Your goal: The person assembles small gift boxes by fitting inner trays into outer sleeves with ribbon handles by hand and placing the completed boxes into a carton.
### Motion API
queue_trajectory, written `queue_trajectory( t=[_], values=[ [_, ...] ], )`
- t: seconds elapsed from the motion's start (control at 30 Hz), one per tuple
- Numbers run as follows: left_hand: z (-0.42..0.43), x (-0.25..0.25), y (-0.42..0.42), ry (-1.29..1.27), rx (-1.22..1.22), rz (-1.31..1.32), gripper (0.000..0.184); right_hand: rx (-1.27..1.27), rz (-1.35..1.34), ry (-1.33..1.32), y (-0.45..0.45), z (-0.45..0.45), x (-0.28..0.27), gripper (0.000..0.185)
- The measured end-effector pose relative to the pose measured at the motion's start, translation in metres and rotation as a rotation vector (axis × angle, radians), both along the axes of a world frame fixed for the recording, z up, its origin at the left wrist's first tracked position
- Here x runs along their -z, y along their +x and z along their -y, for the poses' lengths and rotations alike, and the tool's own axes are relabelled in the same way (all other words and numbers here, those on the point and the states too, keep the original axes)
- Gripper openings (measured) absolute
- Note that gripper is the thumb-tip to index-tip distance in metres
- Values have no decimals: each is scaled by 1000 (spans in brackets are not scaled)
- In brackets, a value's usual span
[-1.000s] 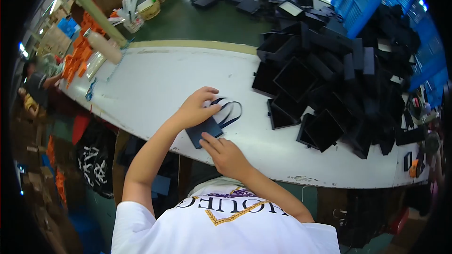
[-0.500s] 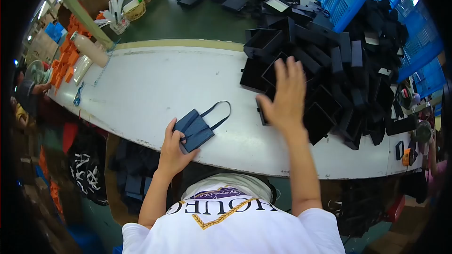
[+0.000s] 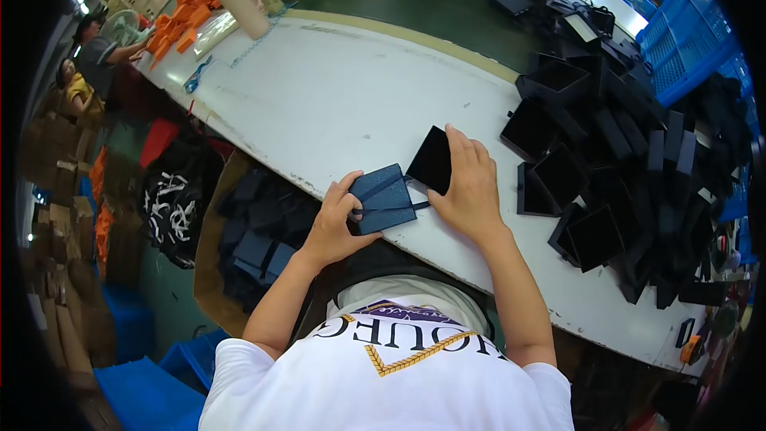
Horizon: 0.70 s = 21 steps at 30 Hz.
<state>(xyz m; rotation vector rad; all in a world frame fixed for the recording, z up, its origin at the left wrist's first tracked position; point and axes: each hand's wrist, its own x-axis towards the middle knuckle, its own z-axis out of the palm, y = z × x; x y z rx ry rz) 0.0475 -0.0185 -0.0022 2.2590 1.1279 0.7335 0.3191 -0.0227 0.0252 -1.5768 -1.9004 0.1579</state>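
My left hand (image 3: 329, 227) grips a flat navy box sleeve (image 3: 388, 201) with a ribbon across its face, near the front edge of the table. Just to the right, my right hand (image 3: 475, 191) holds a black open box tray (image 3: 431, 160) by its right side, its dark inside facing up. The tray's lower corner is close to the sleeve's upper right end; whether they touch I cannot tell. A ribbon loop (image 3: 420, 205) sticks out from the sleeve toward my right fingers.
Black box trays (image 3: 594, 183) lie heaped on the right of the white table (image 3: 319, 88). A carton (image 3: 209, 259) of navy boxes stands below the front edge. At the far left are a bottle (image 3: 239, 4), orange pieces (image 3: 182, 24) and a person (image 3: 102, 56).
My right hand has come back from the heap and now holds a black box tray. The sleeve in my left hand has turned and sits closer to it. The camera view has swung round.
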Motion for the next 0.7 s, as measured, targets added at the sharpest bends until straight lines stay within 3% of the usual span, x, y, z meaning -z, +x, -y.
queue_trajectory(
  t=[0.13, 0.3, 0.5, 0.6, 0.7],
  values=[
    [4, 9, -5, 36, -61, 56, 57, -57, -45, -60, -14, -13, 13, 99],
    [4, 14, -13, 10, -50, 91, 57, -324, -84, -241, -13, -6, 4, 97],
    [-13, 8, -20, -169, 149, 117, 55, -523, -59, -449, 18, 7, -15, 98],
    [-10, 4, -19, -127, 175, 165, 57, -685, -55, -462, 5, 22, -8, 104],
    [-3, 1, -11, -62, 152, 141, 59, -557, -163, -452, -13, 42, -10, 106]
  ],
)
